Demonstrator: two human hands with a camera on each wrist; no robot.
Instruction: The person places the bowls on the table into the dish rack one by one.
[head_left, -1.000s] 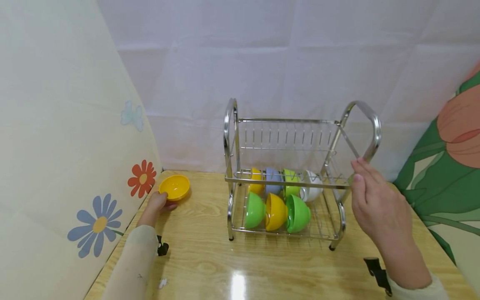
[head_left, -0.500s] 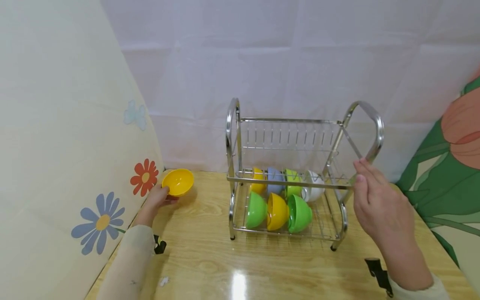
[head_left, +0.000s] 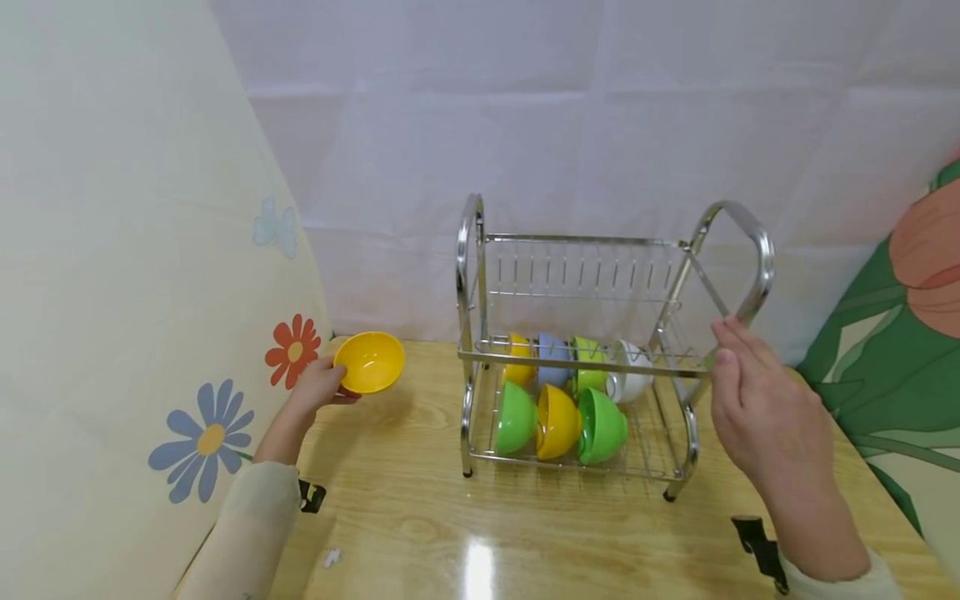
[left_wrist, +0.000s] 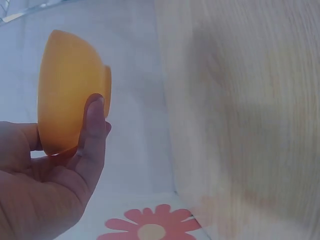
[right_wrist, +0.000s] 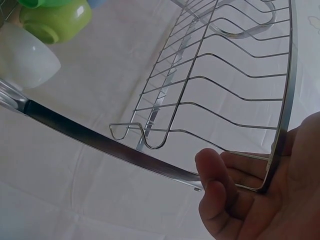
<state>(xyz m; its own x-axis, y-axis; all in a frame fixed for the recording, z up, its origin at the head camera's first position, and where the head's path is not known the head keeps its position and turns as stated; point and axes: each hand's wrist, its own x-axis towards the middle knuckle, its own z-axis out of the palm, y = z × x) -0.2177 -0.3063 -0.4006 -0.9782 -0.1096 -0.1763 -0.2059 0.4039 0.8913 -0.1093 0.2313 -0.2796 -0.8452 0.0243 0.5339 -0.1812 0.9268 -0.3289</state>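
My left hand (head_left: 318, 387) pinches a yellow bowl (head_left: 371, 363) by its near left side, thumb at the rim. The left wrist view shows the bowl (left_wrist: 70, 92) raised off the table, with fingers (left_wrist: 95, 117) under its base. My right hand (head_left: 772, 417) grips the front right corner of the upper tier of a metal dish rack (head_left: 555, 364). Up close in the right wrist view, curled fingers wrap that corner of the wire shelf (right_wrist: 232, 122). On the lower tier, a green bowl (head_left: 516, 419), a yellow bowl (head_left: 557, 423) and another green bowl (head_left: 602, 427) lie tipped on their sides in front.
Behind those stand a second row: a yellow bowl (head_left: 517, 358), a blue bowl (head_left: 553, 375), a lime bowl (head_left: 588, 379) and a white bowl (head_left: 632, 382), partly hidden by the upper bar. A white scrap (head_left: 332, 557) lies on the wooden table (head_left: 405, 517). Cloth walls surround it.
My left hand has lifted the yellow bowl off the table and brought it slightly to the right. The right hand keeps its grip on the rack. The head view has shifted a little.
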